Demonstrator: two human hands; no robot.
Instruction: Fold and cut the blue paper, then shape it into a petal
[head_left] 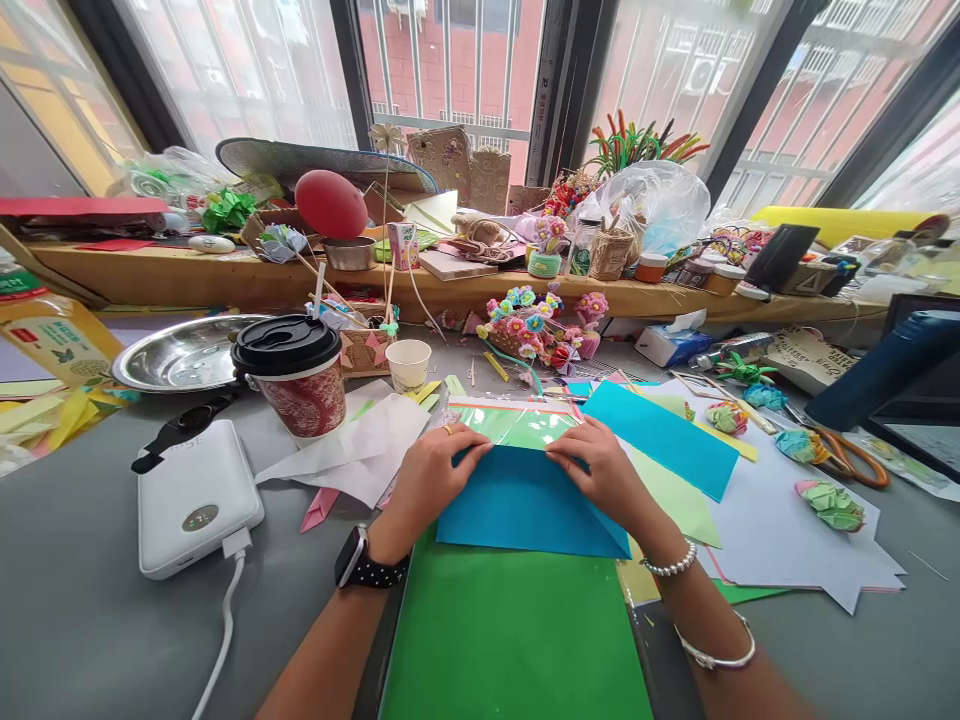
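A sheet of blue paper [525, 505] lies across a green sheet [517, 640] in front of me. My left hand [435, 470] is closed, thumb and fingers pinching the blue paper's far edge near its left end. At the right end of the same edge, my right hand [600, 465] pinches with thumb and fingers. Just beyond that edge, a shiny transparent plastic sleeve [517, 425] covers light green paper. Another blue sheet [664, 435] rests to the right of my right hand, on top of pale green and white sheets.
On the left are a lidded paper coffee cup [300, 395], a white power bank [196, 500] with a cable, and a metal bowl [176, 370]. A small paper cup [409, 365] stands ahead. Orange-handled scissors [851, 460] and crumpled paper pieces [831, 505] lie right.
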